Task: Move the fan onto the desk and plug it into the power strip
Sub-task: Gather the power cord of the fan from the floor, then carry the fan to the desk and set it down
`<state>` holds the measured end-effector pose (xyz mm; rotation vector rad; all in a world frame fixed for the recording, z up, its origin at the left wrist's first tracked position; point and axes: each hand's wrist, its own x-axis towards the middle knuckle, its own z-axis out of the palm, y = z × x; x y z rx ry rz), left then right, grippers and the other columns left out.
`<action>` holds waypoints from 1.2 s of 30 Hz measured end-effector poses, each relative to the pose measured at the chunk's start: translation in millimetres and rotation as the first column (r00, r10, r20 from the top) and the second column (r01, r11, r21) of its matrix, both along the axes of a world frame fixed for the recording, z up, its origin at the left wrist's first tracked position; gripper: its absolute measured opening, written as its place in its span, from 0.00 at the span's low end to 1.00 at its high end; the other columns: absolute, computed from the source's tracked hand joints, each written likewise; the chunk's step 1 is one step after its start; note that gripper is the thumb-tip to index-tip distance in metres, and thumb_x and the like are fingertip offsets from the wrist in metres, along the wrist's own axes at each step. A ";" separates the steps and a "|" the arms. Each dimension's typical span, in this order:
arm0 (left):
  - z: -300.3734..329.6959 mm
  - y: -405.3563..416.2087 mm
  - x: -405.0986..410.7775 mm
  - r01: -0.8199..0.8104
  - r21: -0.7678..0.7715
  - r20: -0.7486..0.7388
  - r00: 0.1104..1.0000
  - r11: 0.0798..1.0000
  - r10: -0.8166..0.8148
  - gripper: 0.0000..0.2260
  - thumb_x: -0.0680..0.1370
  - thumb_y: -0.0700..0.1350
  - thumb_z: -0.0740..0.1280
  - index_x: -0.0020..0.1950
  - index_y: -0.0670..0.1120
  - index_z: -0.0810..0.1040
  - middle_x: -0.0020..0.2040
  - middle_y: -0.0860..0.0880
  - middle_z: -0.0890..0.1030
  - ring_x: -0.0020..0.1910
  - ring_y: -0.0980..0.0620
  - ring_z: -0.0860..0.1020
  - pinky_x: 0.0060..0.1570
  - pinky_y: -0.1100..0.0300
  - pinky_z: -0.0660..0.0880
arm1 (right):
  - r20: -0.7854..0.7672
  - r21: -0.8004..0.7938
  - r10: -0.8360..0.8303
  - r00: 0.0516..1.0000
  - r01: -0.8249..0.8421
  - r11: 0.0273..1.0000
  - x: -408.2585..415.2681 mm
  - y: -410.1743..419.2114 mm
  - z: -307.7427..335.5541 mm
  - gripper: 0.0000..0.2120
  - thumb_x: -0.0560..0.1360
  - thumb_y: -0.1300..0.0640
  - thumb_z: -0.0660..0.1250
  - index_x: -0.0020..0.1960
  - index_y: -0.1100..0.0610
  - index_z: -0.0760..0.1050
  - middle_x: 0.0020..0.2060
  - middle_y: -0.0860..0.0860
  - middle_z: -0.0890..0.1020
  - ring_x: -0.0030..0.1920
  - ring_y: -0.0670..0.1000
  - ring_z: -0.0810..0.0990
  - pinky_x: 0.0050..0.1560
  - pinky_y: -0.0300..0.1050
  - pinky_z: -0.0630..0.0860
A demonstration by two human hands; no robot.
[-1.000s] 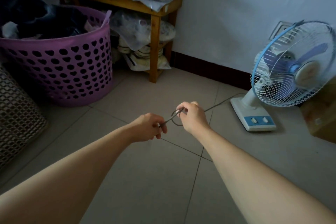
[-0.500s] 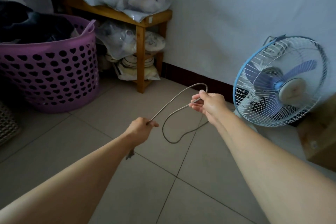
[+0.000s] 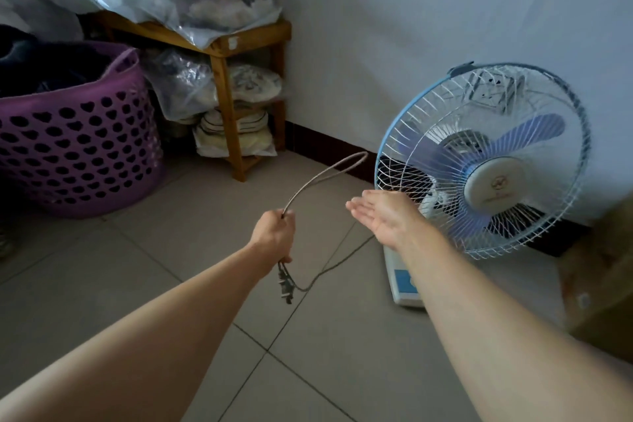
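A small fan (image 3: pixel 486 161) with blue blades, a white wire cage and a white base stands on the tiled floor against the wall at the right. Its grey cord (image 3: pixel 322 178) rises in a loop above my left hand (image 3: pixel 275 236), which is closed around it. The plug (image 3: pixel 286 286) dangles below that fist, and the rest of the cord trails across the floor toward the fan's base. My right hand (image 3: pixel 387 216) is open, palm up, just in front of the fan's cage, holding nothing. No desk or power strip is in view.
A purple perforated laundry basket (image 3: pixel 78 154) full of dark clothes stands at the left. A wooden shelf (image 3: pixel 226 96) with plastic-wrapped bundles sits in the corner. A brown cardboard box (image 3: pixel 603 277) is at the right edge beside the fan. A wall outlet shows behind the fan's cage.
My right hand has let go of the cord and opened, moving toward the fan. The left hand keeps the cord, the loop now standing free above it. The view has moved closer to the fan.
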<state>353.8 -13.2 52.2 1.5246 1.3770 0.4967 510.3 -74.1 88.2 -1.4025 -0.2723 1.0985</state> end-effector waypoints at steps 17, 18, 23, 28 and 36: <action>-39.9 -20.3 104.6 -0.103 -0.364 0.100 0.984 0.926 0.149 0.08 0.79 0.38 0.55 0.42 0.42 0.71 0.28 0.47 0.64 0.24 0.52 0.61 0.25 0.61 0.65 | 0.227 -0.507 0.167 0.959 -0.030 0.862 83.1 -69.4 -102.1 0.14 0.72 0.61 0.70 0.56 0.63 0.75 0.47 0.55 0.77 0.47 0.54 0.75 0.47 0.48 0.73; -47.0 -21.1 111.9 -0.084 -0.377 0.120 0.983 0.923 0.138 0.08 0.79 0.38 0.54 0.45 0.41 0.72 0.28 0.47 0.64 0.24 0.52 0.61 0.26 0.61 0.64 | 0.233 -0.520 0.164 0.959 -0.019 0.854 88.1 -72.3 -109.8 0.14 0.72 0.61 0.70 0.56 0.63 0.75 0.47 0.55 0.77 0.47 0.54 0.75 0.49 0.48 0.73; -86.9 -21.9 145.3 0.022 -0.411 0.175 0.983 0.911 0.055 0.09 0.80 0.40 0.54 0.52 0.45 0.74 0.27 0.48 0.64 0.23 0.53 0.61 0.19 0.67 0.62 | 0.305 -0.561 0.116 0.945 0.080 0.824 108.5 -88.0 -146.4 0.17 0.71 0.56 0.71 0.57 0.61 0.73 0.42 0.54 0.74 0.37 0.52 0.71 0.33 0.40 0.66; -126.6 -24.0 164.6 0.052 -0.437 0.188 0.982 0.898 0.035 0.07 0.80 0.40 0.57 0.53 0.49 0.72 0.30 0.47 0.71 0.24 0.54 0.66 0.21 0.65 0.64 | 0.405 -0.528 0.018 0.914 0.218 0.821 130.0 -93.4 -183.7 0.16 0.68 0.51 0.73 0.50 0.61 0.78 0.36 0.53 0.76 0.33 0.52 0.71 0.34 0.42 0.65; -170.1 -27.5 194.6 0.127 -0.425 0.186 0.981 0.896 -0.051 0.09 0.80 0.38 0.54 0.57 0.49 0.69 0.35 0.46 0.74 0.29 0.52 0.71 0.28 0.62 0.64 | 0.589 -0.592 0.055 0.807 0.384 0.709 166.9 -89.1 -231.3 0.37 0.67 0.42 0.71 0.72 0.51 0.62 0.67 0.56 0.69 0.66 0.59 0.68 0.63 0.49 0.70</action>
